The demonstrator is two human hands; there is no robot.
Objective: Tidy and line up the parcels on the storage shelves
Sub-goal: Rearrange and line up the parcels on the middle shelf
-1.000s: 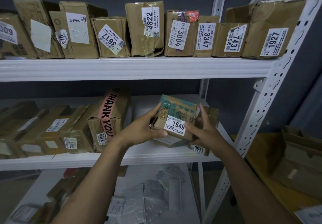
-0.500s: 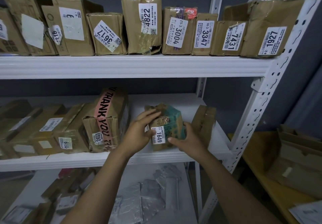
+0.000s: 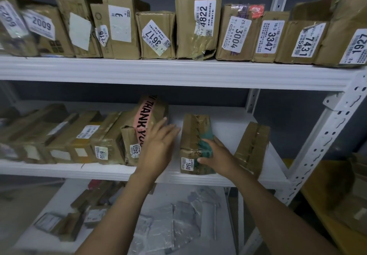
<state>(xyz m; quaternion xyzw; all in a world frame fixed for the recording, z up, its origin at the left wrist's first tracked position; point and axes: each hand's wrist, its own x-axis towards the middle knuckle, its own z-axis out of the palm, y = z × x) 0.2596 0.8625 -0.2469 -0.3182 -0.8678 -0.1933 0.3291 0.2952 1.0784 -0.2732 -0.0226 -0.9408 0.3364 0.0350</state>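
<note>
Brown parcel 1649 (image 3: 191, 135), with green tape on its right side, stands on the white middle shelf (image 3: 198, 177), label facing front. My right hand (image 3: 217, 156) grips its right side, thumb on the front face. My left hand (image 3: 158, 145) is open with straight fingers, just left of that parcel and apart from it, in front of the pink-taped THANK YOU parcel (image 3: 147, 115). Whether it touches that parcel I cannot tell. Another brown parcel (image 3: 252, 147) leans on the shelf to the right of my right hand.
The upper shelf (image 3: 178, 72) carries a row of several labelled parcels, such as 4822 (image 3: 198, 26) and 3004 (image 3: 236, 34). More parcels fill the middle shelf's left. Grey bags (image 3: 178, 225) lie on the lower shelf. A yellow table (image 3: 325, 215) stands right of the upright post (image 3: 321, 141).
Parcel 1649 went from both hands in the air down onto the middle shelf, turned end-on. My left hand let go and moved left towards the THANK YOU parcel.
</note>
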